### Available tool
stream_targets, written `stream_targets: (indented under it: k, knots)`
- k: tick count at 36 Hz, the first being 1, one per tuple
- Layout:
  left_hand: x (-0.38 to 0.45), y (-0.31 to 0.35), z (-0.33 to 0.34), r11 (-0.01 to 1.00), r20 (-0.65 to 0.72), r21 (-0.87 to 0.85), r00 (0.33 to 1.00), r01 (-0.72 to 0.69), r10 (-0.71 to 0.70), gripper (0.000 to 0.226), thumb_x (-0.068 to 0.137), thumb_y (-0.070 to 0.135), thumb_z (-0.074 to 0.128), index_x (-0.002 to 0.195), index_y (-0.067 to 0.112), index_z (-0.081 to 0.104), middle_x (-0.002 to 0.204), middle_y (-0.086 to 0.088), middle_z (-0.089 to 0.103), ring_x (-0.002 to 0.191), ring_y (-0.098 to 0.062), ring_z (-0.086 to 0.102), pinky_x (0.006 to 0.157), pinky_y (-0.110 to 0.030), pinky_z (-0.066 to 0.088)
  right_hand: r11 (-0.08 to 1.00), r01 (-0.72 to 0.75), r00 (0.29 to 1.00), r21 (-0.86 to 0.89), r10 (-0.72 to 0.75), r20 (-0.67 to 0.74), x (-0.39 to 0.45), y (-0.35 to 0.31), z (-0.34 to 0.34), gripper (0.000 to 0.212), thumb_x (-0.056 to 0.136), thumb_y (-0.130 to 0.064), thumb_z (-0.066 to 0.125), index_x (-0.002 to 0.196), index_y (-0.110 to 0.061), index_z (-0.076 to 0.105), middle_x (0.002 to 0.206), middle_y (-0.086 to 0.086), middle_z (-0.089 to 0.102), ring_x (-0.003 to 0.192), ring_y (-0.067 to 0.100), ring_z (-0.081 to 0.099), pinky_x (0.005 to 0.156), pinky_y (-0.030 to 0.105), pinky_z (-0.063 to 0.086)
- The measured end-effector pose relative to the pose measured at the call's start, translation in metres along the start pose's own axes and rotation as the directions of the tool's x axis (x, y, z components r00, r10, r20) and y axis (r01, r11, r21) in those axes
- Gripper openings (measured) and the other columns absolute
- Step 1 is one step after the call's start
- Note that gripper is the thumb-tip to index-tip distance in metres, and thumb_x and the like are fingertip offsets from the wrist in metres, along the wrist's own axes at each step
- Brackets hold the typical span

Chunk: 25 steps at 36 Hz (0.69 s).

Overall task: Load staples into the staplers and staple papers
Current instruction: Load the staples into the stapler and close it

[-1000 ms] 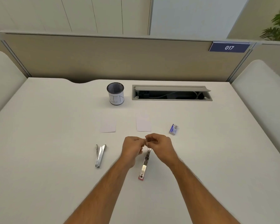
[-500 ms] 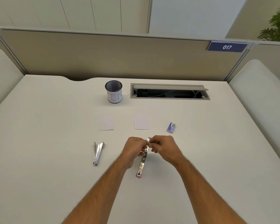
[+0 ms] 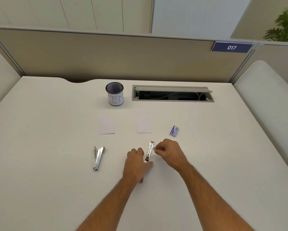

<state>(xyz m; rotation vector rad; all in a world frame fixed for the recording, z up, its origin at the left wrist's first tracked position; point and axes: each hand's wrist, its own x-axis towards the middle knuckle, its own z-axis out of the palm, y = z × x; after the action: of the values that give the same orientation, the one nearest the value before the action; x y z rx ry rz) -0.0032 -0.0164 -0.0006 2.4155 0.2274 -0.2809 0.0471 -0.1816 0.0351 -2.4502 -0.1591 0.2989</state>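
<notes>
Two staplers on your desk [image 3: 40, 147]: one opened [image 3: 98, 157], well left of the pink one [image 3: 149, 151]. Your left hand [image 3: 136, 165] grips the pink one's near half; your right hand [image 3: 169, 152] pinches a staple strip [image 3: 154, 148] beside it. Two papers [image 3: 107, 125] lie beyond; staple box [image 3: 174, 130] beyond-right.

My left hand [image 3: 136, 164] now comes down onto the open stapler [image 3: 149, 152], gripping it, while my right hand [image 3: 169, 153] shifts right with a staple strip [image 3: 154, 148].

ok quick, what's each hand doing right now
Left hand: holding the pink stapler down on the table.
Right hand: pinching a staple strip beside it.
</notes>
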Motion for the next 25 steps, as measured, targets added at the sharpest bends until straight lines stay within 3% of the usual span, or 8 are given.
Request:
stream_targets:
  k: [7, 13, 18, 25]
  knots:
    - [0.008, -0.003, -0.005, 0.971, -0.010, 0.220, 0.996, -0.089, 0.094, 0.019, 0.095, 0.030, 0.057, 0.108, 0.017, 0.063, 0.109, -0.001, 0.059, 0.107, -0.023, 0.053, 0.087, -0.035, 0.046, 0.995, 0.056, 0.998, -0.086, -0.053, 0.038, 0.005, 0.000, 0.005, 0.015, 0.094, -0.025, 0.066, 0.102, -0.018, 0.078, 0.094, -0.001, 0.061, 0.087, 0.019, 0.060, 0.078, 0.035, 0.048]
    - [0.017, -0.010, -0.014, 0.963, 0.010, 0.253, 0.996, -0.088, 0.088, 0.020, 0.098, 0.028, 0.054, 0.110, 0.022, 0.068, 0.110, 0.000, 0.061, 0.111, -0.024, 0.051, 0.092, -0.038, 0.040, 0.989, 0.100, 0.994, -0.107, -0.095, 0.052, 0.005, 0.000, 0.012, 0.019, 0.096, -0.028, 0.066, 0.107, -0.019, 0.077, 0.102, -0.001, 0.062, 0.091, 0.018, 0.062, 0.082, 0.038, 0.051]
    - [0.022, -0.017, -0.020, 0.928, 0.037, 0.341, 0.988, -0.153, 0.149, 0.022, 0.099, 0.027, 0.052, 0.111, 0.025, 0.071, 0.108, 0.002, 0.061, 0.111, -0.024, 0.050, 0.090, -0.039, 0.035, 0.962, 0.188, 0.981, -0.199, -0.176, 0.076, 0.006, 0.001, 0.016, 0.023, 0.099, -0.031, 0.061, 0.109, -0.018, 0.077, 0.108, -0.004, 0.065, 0.106, 0.015, 0.052, 0.086, 0.036, 0.049]
    - [0.030, -0.027, -0.024, 0.876, 0.063, 0.430, 0.975, -0.219, 0.213, 0.025, 0.100, 0.031, 0.054, 0.119, 0.034, 0.070, 0.113, 0.007, 0.062, 0.113, -0.022, 0.049, 0.092, -0.039, 0.032, 0.934, 0.221, 0.972, -0.282, -0.188, 0.139, 0.009, -0.001, 0.016, 0.019, 0.097, -0.025, 0.062, 0.107, -0.020, 0.077, 0.107, -0.008, 0.073, 0.105, 0.018, 0.054, 0.083, 0.033, 0.045]
